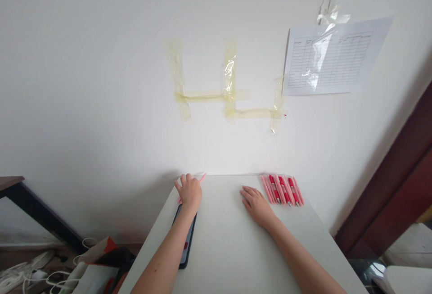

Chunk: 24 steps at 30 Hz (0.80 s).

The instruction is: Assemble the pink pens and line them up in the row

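Observation:
My left hand (pixel 190 191) is at the far left corner of the white table (pixel 222 244), its fingers bent down over a slim pink pen (pixel 203 177). Only the two ends of that pen show, one on each side of the hand; the grip itself is partly hidden. Flat on the tabletop, fingers stretched out and holding nothing, rests my right hand (pixel 255 203). To its right lies a row of pink and red pens (pixel 282 190), side by side near the back edge. A dark phone (pixel 186 251) lies partly beneath my left forearm.
The table's back edge meets a white wall (pixel 101 60) with yellowed tape strips (pixel 202 96) and a taped printed sheet (pixel 332 60). White cables (pixel 50 280) and a bag-like pile sit on the floor at left. A dark red wooden piece (pixel 391 181) stands at right.

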### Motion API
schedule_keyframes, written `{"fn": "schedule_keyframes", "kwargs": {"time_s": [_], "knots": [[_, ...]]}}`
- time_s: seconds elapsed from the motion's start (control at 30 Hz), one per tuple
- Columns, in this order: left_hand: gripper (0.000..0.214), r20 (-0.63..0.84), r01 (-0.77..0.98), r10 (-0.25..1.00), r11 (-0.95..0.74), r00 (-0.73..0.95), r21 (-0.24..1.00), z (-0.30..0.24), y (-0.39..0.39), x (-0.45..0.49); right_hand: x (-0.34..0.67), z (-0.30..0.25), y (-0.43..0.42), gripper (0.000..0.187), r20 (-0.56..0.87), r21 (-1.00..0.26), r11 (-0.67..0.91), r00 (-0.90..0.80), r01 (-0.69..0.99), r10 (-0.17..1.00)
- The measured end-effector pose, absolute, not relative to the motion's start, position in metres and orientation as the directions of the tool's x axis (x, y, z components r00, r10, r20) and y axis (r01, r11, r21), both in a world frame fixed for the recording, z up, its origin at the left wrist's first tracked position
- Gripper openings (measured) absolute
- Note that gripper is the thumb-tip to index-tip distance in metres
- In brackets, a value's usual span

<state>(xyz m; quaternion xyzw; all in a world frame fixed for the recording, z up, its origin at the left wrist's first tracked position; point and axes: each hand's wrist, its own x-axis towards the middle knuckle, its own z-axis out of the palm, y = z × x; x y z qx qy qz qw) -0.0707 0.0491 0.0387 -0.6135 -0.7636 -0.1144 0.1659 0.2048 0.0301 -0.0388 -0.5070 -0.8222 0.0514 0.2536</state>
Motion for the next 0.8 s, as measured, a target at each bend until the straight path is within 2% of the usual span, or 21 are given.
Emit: {"fn": "schedule_keyframes", "kwargs": {"time_s": [0.17, 0.3, 0.47, 0.67, 0.8], "knots": [[0.035, 0.391, 1.000, 0.920, 0.018, -0.014, -0.005, 0.042, 0.037, -0.038, 0.205, -0.036, 0.029, 0.048, 0.361, -0.389, 0.468, -0.336, 0.793, 0.870], [0.029, 0.342, 0.997, 0.938, -0.072, 0.055, 0.039, 0.030, 0.023, -0.007, 0.207, -0.034, 0.027, 0.052, 0.402, -0.415, 0.471, -0.308, 0.778, 0.862], [0.031, 0.315, 0.982, 0.940, -0.169, 0.134, 0.088, 0.012, 0.008, 0.019, 0.208, -0.034, 0.027, 0.052, 0.439, -0.398, 0.496, -0.315, 0.771, 0.841], [0.025, 0.326, 0.966, 0.936, -0.196, 0.133, 0.168, 0.000, 0.004, 0.026, 0.209, -0.038, 0.029, 0.037, 0.441, -0.347, 0.510, -0.343, 0.787, 0.829], [0.025, 0.340, 0.951, 0.933, -0.203, 0.115, 0.233, -0.006, 0.002, 0.026, 0.209, -0.039, 0.030, 0.028, 0.438, -0.356, 0.509, -0.341, 0.784, 0.832]]}}
